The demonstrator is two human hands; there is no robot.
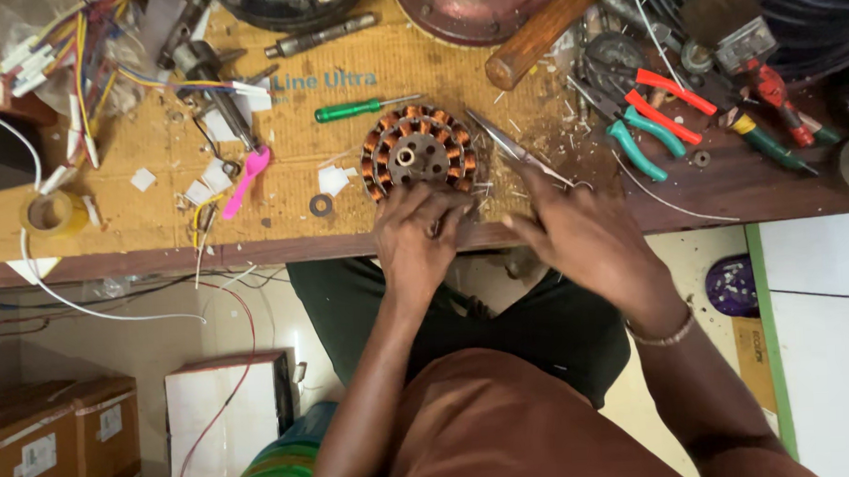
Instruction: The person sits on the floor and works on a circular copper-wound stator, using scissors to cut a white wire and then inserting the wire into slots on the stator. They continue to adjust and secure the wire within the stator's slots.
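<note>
The person wears a brown, rust-toned garment over the torso and dark green trousers on the legs. Both forearms are bare, with no sleeves reaching them. A thin, pale metal bracelet (pixel 664 334) circles the right wrist. The left wrist carries nothing, and the fingers show no rings.
</note>
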